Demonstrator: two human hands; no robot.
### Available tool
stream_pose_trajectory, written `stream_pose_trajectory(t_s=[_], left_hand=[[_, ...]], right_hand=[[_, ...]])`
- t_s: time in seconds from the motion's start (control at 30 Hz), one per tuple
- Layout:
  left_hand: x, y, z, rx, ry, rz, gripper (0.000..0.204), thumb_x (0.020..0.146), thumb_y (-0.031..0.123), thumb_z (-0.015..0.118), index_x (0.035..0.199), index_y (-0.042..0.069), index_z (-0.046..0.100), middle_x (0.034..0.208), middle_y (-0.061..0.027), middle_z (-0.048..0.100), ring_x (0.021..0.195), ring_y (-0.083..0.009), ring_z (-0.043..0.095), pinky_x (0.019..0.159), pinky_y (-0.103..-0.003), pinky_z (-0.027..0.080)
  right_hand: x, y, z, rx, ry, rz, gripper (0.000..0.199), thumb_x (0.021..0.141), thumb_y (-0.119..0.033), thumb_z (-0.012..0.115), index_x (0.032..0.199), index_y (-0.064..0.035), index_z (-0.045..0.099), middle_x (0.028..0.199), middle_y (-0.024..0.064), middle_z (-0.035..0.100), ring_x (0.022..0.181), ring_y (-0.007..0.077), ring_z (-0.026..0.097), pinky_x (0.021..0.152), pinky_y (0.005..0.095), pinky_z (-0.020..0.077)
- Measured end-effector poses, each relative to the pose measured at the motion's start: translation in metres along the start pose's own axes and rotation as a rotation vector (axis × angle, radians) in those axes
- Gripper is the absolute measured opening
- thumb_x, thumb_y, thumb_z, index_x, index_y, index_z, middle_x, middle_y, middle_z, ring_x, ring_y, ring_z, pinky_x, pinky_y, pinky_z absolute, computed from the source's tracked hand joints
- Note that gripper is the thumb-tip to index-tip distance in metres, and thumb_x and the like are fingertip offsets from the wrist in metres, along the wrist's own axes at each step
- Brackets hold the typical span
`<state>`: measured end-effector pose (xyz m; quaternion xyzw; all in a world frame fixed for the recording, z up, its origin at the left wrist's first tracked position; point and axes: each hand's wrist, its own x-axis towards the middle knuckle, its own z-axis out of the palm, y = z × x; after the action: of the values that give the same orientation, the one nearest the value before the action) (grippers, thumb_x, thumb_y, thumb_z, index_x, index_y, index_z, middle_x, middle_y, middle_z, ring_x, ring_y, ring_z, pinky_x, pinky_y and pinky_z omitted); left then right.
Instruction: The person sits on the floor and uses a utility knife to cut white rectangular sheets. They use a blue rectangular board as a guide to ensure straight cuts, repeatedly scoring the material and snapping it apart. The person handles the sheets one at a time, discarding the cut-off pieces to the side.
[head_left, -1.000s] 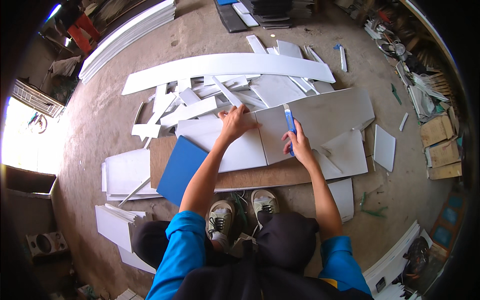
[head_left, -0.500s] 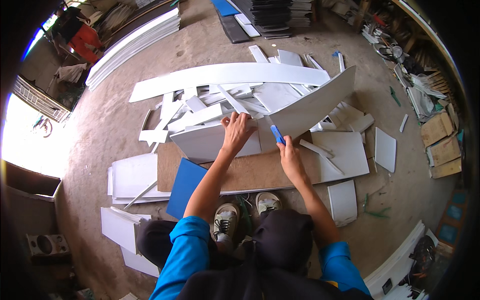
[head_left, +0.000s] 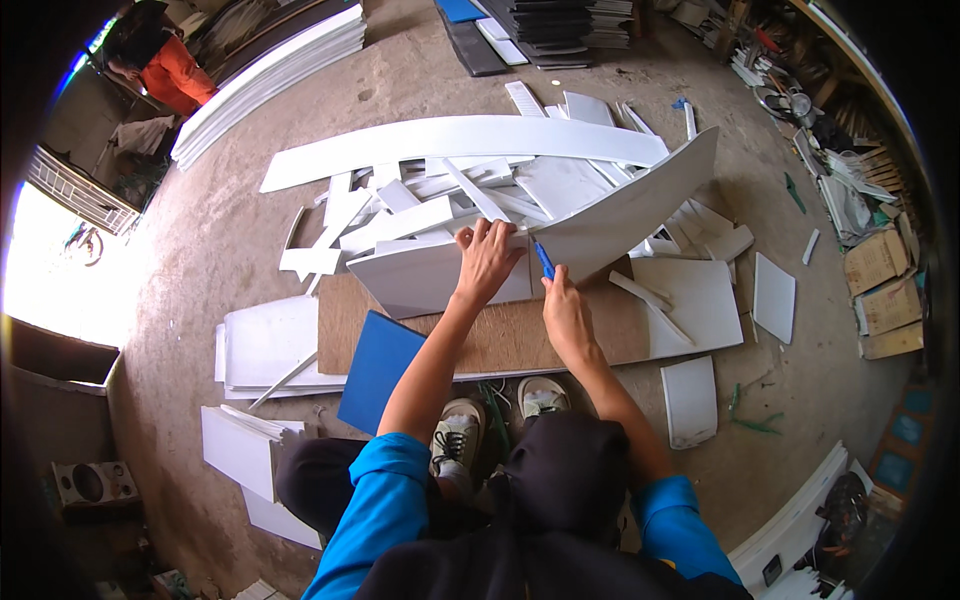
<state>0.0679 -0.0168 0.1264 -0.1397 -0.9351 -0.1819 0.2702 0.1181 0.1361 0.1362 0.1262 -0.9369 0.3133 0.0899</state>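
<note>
A long white board (head_left: 640,215) stands tilted on its edge in front of me, with a vertical line across it between my hands. The fingers of my left hand (head_left: 488,262) are bent over its top edge, left of that line. My right hand (head_left: 566,315) is closed around a blue utility knife (head_left: 544,260), whose tip is at the board's top edge near the line. How deep the blade sits cannot be made out. Beneath the board lies a brown wooden panel (head_left: 500,345), resting on white sheets (head_left: 270,340).
White offcuts (head_left: 400,225) lie heaped behind the board, with a long white strip (head_left: 450,140) across them. A blue sheet (head_left: 375,370) leans by my left forearm. White sheets are stacked at far left (head_left: 270,85), near a person in orange trousers (head_left: 178,75). Cardboard (head_left: 880,275) lies at right.
My right hand and the knife have moved left, closer to my left hand, and the knife is more upright. The person at far left has bent forward.
</note>
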Motion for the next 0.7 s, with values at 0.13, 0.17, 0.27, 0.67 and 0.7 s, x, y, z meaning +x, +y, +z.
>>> stream_pose_trajectory(t_s=[0.13,0.17,0.27,0.67,0.7], left_hand=[[-0.004,0.000,0.000,-0.017,-0.017,-0.001,0.033,0.074,0.024,0.062,0.101,0.009,0.052,0.094,-0.0021,0.052,0.093,-0.0222,0.043,0.081,-0.043,0.025],[-0.006,0.000,-0.001,-0.026,-0.030,-0.006,0.032,0.074,0.023,0.062,0.101,0.009,0.052,0.094,-0.0021,0.052,0.093,-0.0223,0.043,0.081,-0.043,0.025],[-0.010,0.002,-0.001,-0.003,-0.001,-0.005,0.031,0.074,0.021,0.061,0.100,0.010,0.052,0.093,-0.0020,0.053,0.093,-0.0227,0.044,0.081,-0.043,0.025],[-0.013,0.014,-0.005,0.156,-0.033,-0.035,0.025,0.076,0.021,0.059,0.099,0.013,0.052,0.092,0.0019,0.051,0.090,-0.0191,0.044,0.080,-0.041,0.026],[-0.013,0.013,-0.006,0.164,-0.035,-0.023,0.025,0.076,0.021,0.059,0.099,0.013,0.052,0.092,0.0015,0.051,0.090,-0.0194,0.044,0.080,-0.041,0.027]], right_hand=[[0.002,-0.018,-0.015,-0.067,-0.177,0.111,0.022,0.092,-0.017,0.035,0.097,0.0044,0.036,0.069,0.0248,0.057,0.063,0.0380,0.059,0.050,0.0433,0.0485],[0.003,-0.021,-0.018,-0.075,-0.241,0.149,0.023,0.092,-0.017,0.035,0.097,0.0048,0.036,0.068,0.0250,0.057,0.063,0.0383,0.059,0.050,0.0436,0.0488],[0.006,-0.025,-0.018,-0.077,-0.279,0.164,0.023,0.092,-0.017,0.034,0.097,0.0055,0.036,0.066,0.0255,0.058,0.067,0.0387,0.060,0.052,0.0442,0.0494],[0.013,-0.018,-0.010,-0.074,-0.276,0.116,0.025,0.086,-0.010,0.039,0.101,0.0102,0.039,0.070,0.0282,0.058,0.069,0.0391,0.061,0.056,0.0415,0.0517],[0.009,-0.021,-0.013,-0.078,-0.291,0.132,0.027,0.086,-0.010,0.039,0.103,0.0113,0.038,0.070,0.0283,0.058,0.069,0.0391,0.061,0.056,0.0414,0.0517]])
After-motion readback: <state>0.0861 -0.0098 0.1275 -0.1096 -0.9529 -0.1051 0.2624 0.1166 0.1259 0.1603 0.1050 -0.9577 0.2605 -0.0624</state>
